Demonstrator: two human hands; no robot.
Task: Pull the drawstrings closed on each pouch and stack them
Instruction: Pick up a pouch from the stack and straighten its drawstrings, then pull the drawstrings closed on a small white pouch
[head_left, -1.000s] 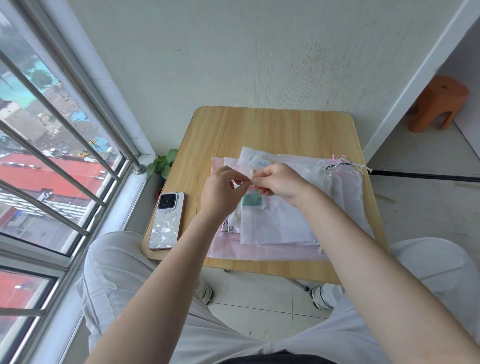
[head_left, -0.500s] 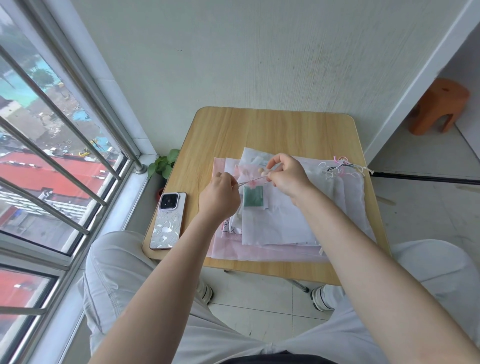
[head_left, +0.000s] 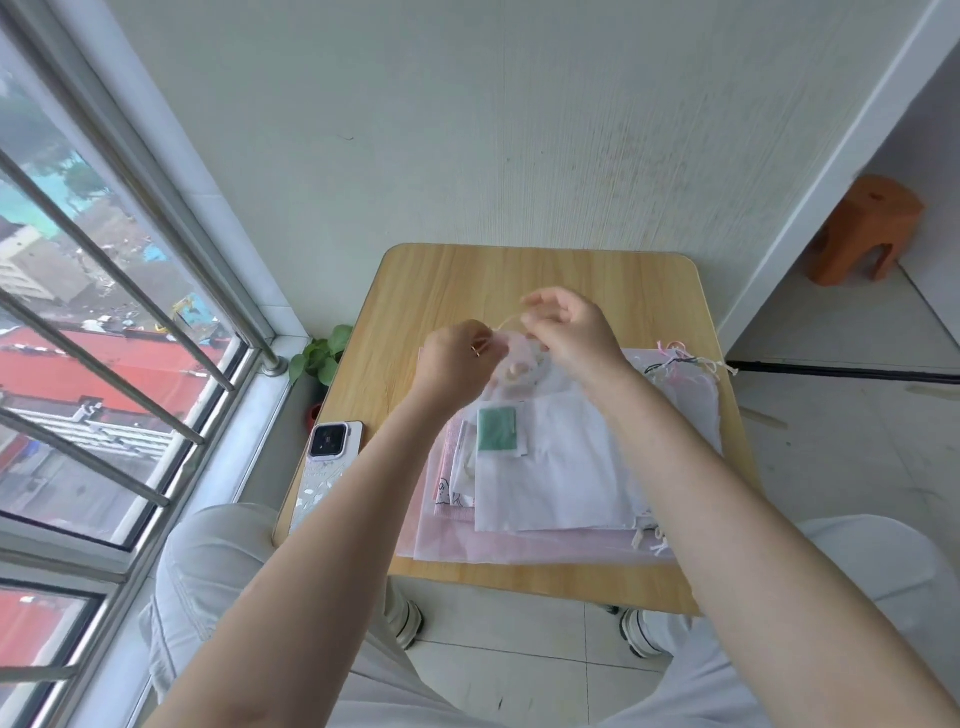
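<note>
A pile of flat pouches (head_left: 561, 478), white over sheer pink, lies on the small wooden table (head_left: 467, 280). A little white pouch with a green label (head_left: 497, 429) rests on top. My left hand (head_left: 457, 364) pinches the gathered neck of a small pale pink pouch (head_left: 514, 364) held just above the pile. My right hand (head_left: 571, 332) is raised beside it, pinching that pouch's thin drawstring (head_left: 506, 325), which runs taut between the two hands. Tangled drawstring ends (head_left: 685, 364) of other pouches show at the pile's right.
A phone (head_left: 324, 467) in a patterned case lies at the table's left front corner. A barred window fills the left side, with a small green plant (head_left: 322, 353) below it. An orange stool (head_left: 867, 228) stands at the far right. My knees are under the table's front edge.
Both hands have lifted and moved toward the far side of the table. The right hand drew the drawstring out and up from the small pouch, whose neck is more gathered now.
</note>
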